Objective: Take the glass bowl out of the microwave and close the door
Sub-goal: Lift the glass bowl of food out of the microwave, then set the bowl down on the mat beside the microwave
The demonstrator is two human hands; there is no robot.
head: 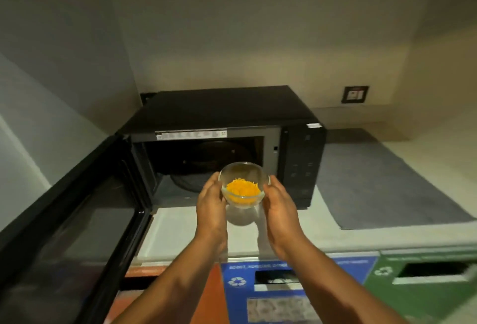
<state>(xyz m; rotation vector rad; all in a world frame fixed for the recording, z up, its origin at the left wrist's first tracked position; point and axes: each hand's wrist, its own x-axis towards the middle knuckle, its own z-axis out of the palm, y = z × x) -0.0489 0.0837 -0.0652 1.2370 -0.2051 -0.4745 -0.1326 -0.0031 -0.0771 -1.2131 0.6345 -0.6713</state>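
two hands, left hand (210, 201) and right hand (280, 206), cupped against opposite sides of one glass bowl (243, 185) of yellow shreds, held just outside the microwave (296, 127) mouth above the surface (185, 230); removal nearly done, door (77, 210) wide open, closing outstanding.

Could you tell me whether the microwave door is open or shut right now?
Open: the microwave door is swung wide to the left, exposing the dark cavity and turntable.
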